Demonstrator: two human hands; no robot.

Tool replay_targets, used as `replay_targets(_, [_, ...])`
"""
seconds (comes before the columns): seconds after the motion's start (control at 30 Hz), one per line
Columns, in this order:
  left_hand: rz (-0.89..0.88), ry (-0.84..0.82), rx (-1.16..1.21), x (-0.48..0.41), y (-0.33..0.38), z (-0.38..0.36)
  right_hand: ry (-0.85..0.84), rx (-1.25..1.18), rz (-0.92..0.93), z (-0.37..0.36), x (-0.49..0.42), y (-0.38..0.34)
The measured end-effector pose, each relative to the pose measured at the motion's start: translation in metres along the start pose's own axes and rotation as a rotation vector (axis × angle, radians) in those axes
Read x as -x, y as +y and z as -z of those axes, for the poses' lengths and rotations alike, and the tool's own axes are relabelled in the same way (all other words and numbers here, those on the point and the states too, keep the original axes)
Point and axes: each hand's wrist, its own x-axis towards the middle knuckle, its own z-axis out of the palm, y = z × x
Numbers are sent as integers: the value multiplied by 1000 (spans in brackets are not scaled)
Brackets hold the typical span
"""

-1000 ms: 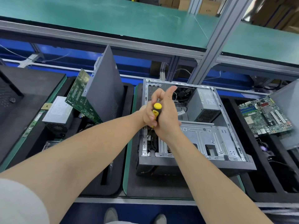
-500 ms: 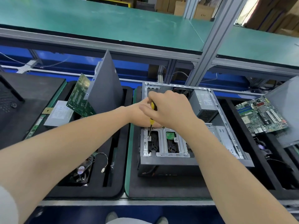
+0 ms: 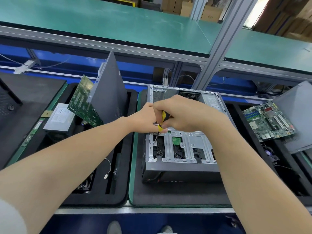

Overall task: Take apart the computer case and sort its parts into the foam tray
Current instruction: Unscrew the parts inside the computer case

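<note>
Head view: both hands meet over the open case [image 3: 182, 166], which lies on its side on a dark mat [image 3: 168, 196]. The right hand [image 3: 184, 115] is clenched around a screwdriver [image 3: 162, 119] with a yellow and black handle. The left hand [image 3: 145, 118] sits just left of that grip, touching it, with its fingers near the lower handle; whether it is truly gripping the tool cannot be told, since the right hand hides most of it. Below the grip the thin shaft slants down and left, and its tip rests on a screw [image 3: 154, 144] in the case's metal drive bracket [image 3: 182, 146], near the left edge of the frame. Right of the tip, a small green board [image 3: 176, 141] shows through a bracket opening. Beyond the grip, partly hidden by the right hand, is the grey power supply [image 3: 211, 103] at the far corner of the case.

Left of the grip lies the foam tray [image 3: 123, 196]. In it a dark side panel [image 3: 109, 98] stands upright with a green circuit board [image 3: 82, 103] leaning beside it, a second power supply [image 3: 59, 119] further left, and a fan [image 3: 86, 183] with a loose wire at the near end. Well to the right of the grip, another motherboard [image 3: 268, 120] lies tilted in a second tray [image 3: 243, 135].
</note>
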Motion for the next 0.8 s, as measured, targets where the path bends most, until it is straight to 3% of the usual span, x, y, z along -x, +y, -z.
replay_targets(0.23, [-105,17,41,7,6,3,51,12,19,-5,4,-11])
replay_targets(0.4, [-29,-99,-85,8,11,14,171,280,-144,-10,-5,-24])
replay_targets(0.5, [32,-157,-124,6,12,13,98,156,-111,-7,-9,-26])
replay_targets(0.57, [42,-103,-125,9,11,9,58,85,-66,-4,-7,-24])
replay_targets(0.8, [-114,-83,-321,6,14,7,-26,118,-58,0,0,-11])
